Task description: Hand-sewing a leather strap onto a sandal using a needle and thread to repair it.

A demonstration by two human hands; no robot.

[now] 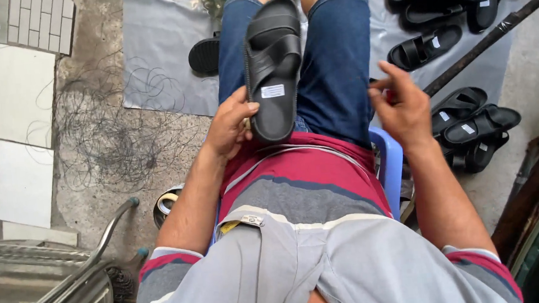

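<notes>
While the person sits on a blue plastic chair (390, 163), the left hand (229, 124) grasps a black sandal (272, 67) at its heel end, thumb pressed on the footbed beside a small white label. The sandal lies lengthwise on the lap, between the denim-clad thighs, toe pointing away. Over on the other side, the right hand (404, 103) hovers by the right thigh, fingers pinched on something small and reddish; what it is, I cannot tell. More black sandals (470, 127) lie heaped on the grey sheet (158, 58) to the right, and a tangle of thin threads (110, 142) sprawls across the concrete floor to the left.
</notes>
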